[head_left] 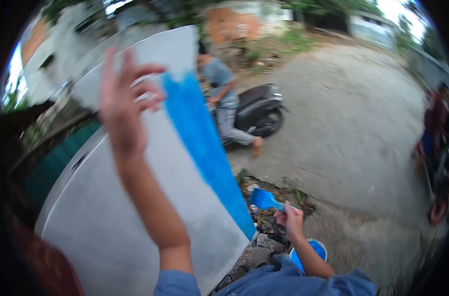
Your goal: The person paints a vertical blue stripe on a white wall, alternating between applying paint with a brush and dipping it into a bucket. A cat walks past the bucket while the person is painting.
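Note:
My left hand (130,93) is raised in front of the pale grey wall (135,207), fingers spread and slightly blurred, with nothing in them. A broad strip of wet-looking blue paint (204,148) runs down the right edge of this wall. Low on the right, my right hand (291,222) grips a paintbrush (265,198) by its handle. The brush's wide bristles are coated in blue and point left, a short way from the painted edge. Below my right forearm stands a bucket of blue paint (323,248), partly hidden by the arm.
Behind the wall's edge, a person (219,79) sits on a dark scooter (261,111). Another person (434,118) is by a motorbike (441,202) at the far right. Rubble and weeds (269,229) line the wall's foot beside the concrete road (333,133).

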`<state>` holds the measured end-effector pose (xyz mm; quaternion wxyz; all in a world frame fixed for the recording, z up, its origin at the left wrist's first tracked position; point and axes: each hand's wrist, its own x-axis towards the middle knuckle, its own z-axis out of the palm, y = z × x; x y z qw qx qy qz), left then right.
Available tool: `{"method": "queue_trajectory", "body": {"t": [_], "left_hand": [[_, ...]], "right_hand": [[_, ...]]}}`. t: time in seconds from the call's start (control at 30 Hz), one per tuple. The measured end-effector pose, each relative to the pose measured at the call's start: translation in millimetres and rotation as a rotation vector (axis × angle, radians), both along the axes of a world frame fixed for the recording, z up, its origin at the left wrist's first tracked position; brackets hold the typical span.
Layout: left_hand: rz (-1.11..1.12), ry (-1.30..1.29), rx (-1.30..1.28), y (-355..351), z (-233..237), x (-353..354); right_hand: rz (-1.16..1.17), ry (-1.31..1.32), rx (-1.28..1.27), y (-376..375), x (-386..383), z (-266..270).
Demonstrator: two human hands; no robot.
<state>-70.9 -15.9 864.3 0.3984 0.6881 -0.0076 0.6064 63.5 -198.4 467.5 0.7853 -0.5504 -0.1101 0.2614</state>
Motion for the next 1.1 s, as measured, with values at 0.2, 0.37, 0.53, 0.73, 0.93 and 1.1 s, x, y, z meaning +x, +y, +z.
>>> {"method": "queue_trajectory", "body": {"t": [0.2,0.37,0.53,0.73,0.93,1.1], "left_hand": [[0.105,0.073,-0.057,12.4,7.0,4.4],[0.165,0.135,-0.181,29.2,-12.4,26.0],[0.135,0.043,-0.130,61.8,-22.2,30.5],[0.152,0.131,-0.193,72.9,-22.2,68.3],[0.123,0.001,-0.193,65.1,-37.6,66.8],[-0.091,0.242,-0.101,57.9,-115.0,38.6]], "right_hand": [[0.103,-0.011,-0.016,5.0,-4.9,1.2],[0.044,0.019,-0.001,9.7,-5.1,-12.0],[0.019,-0.018,-0.092,4.9,-0.2,-12.5],[-0.024,-0.089,-0.210,-4.7,1.8,0.3],[-0.044,-0.038,-0.180,-14.6,9.8,-2.6],[-0.227,-0.005,-0.287,3.6,-0.3,-29.6]]}}
